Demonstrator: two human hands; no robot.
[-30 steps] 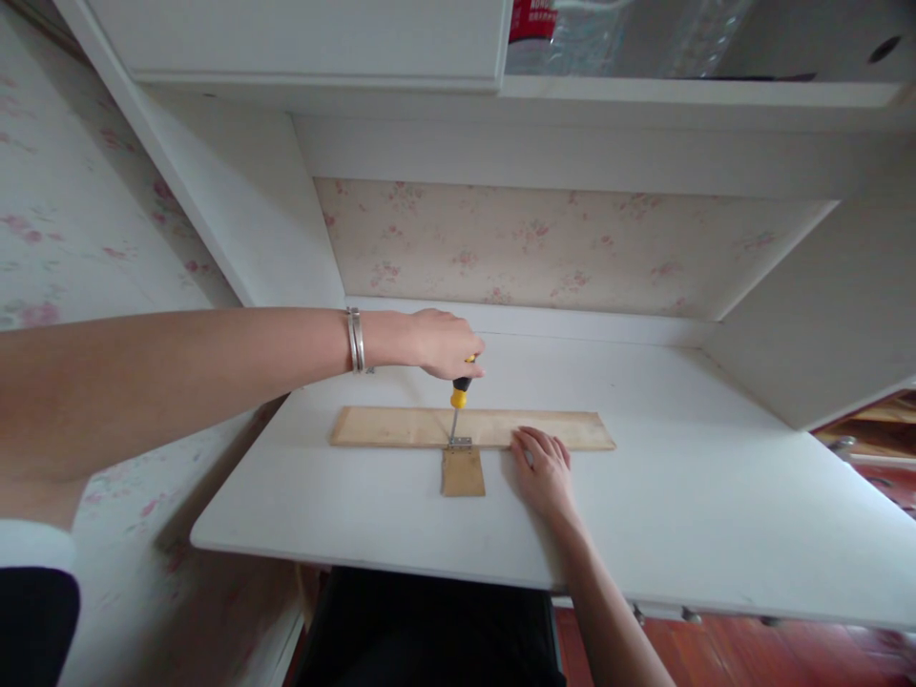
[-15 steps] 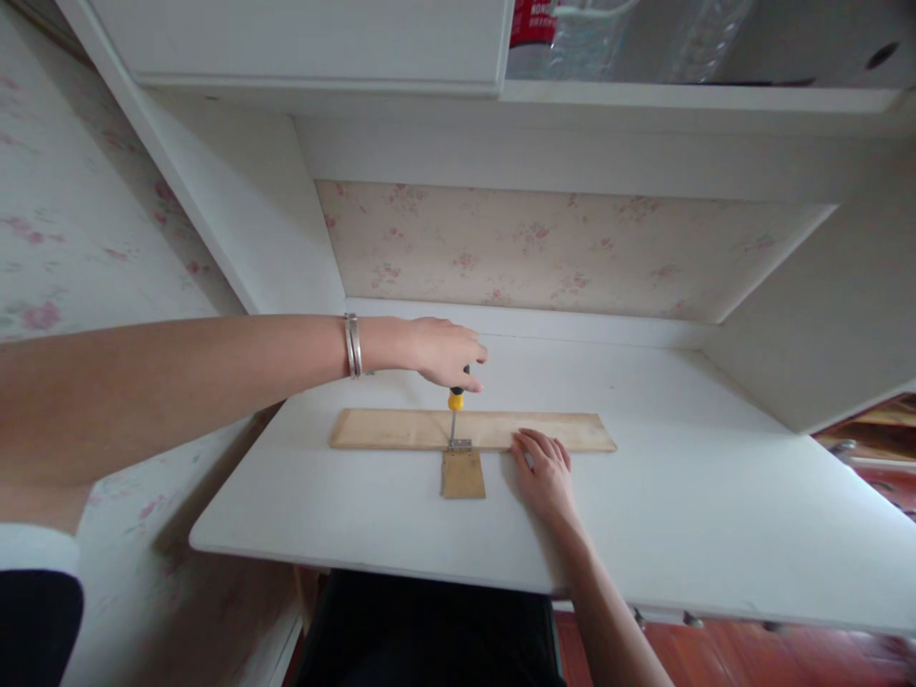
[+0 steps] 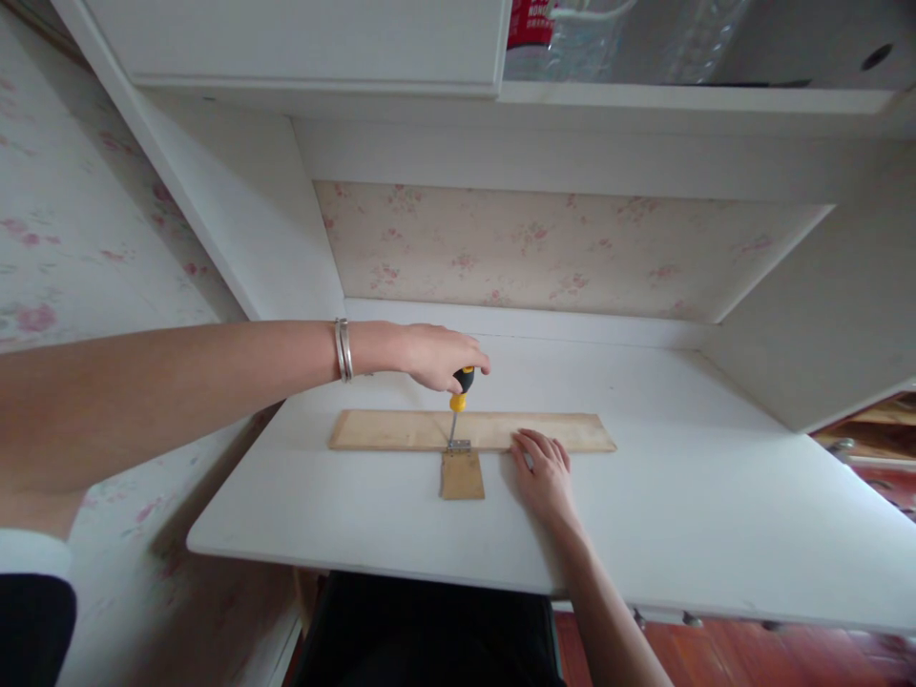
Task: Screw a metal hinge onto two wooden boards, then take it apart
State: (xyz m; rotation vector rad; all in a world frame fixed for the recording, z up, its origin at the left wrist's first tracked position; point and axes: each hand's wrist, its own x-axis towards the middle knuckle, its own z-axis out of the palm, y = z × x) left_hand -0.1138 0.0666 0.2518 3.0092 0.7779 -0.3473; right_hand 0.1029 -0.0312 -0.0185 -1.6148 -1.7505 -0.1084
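A long wooden board (image 3: 386, 429) lies across the white desk (image 3: 679, 496). A small wooden piece (image 3: 462, 475) is joined to its near edge by a metal hinge (image 3: 459, 445). My left hand (image 3: 433, 353), with a silver bracelet on the wrist, is closed around the top of a yellow and black screwdriver (image 3: 461, 391). The screwdriver stands upright with its tip on the hinge. My right hand (image 3: 545, 469) lies flat with its fingers stretched out, and the fingertips press on the board's near edge just right of the hinge.
The desk sits in a white alcove with floral wallpaper (image 3: 544, 243) at the back and side panels left and right. A shelf (image 3: 679, 93) above holds clear plastic bottles (image 3: 608, 33). Red wood floor (image 3: 787, 658) shows below the desk's front edge.
My left hand has shifted its grip on the screwdriver handle, and the wrist has dropped slightly. The boards and my right hand have stayed in place.
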